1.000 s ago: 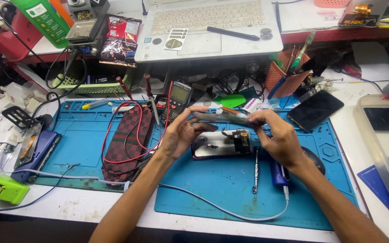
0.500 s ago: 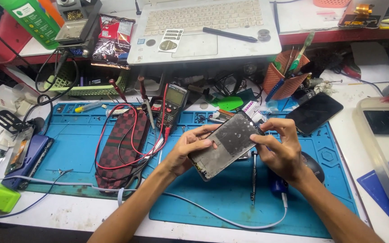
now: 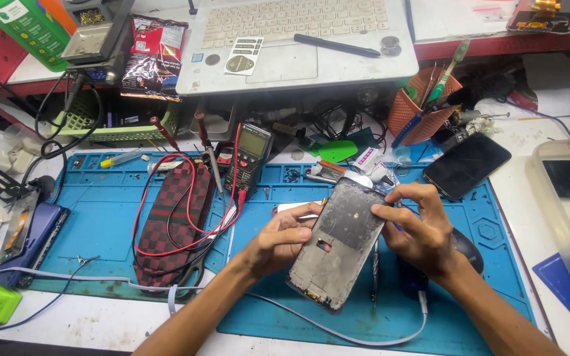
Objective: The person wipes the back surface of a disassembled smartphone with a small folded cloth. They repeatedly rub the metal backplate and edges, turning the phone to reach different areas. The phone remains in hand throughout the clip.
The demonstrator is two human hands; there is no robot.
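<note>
**Here, both hands on the phone frame**

I see the left hand (image 3: 278, 244) and the right hand (image 3: 417, 231) holding a bare grey phone frame (image 3: 338, 250) tilted above the blue mat (image 3: 113, 224). My left grip is clamped on the frame's left edge, thumb on top, fingers beneath. My right grip is closed on the upper right edge, with the fingertips (image 3: 380, 211) pressing on the frame's face. The frame's inner side faces up, dusty and scuffed, its top end pointing away from me. Just behind it a white part (image 3: 295, 207) lies on the mat. To the left sit a multimeter (image 3: 249, 158) with red leads and a checked red pouch (image 3: 176, 224). A dark phone (image 3: 466, 165) lies off to the right on the table (image 3: 100, 323), well apart.
</note>
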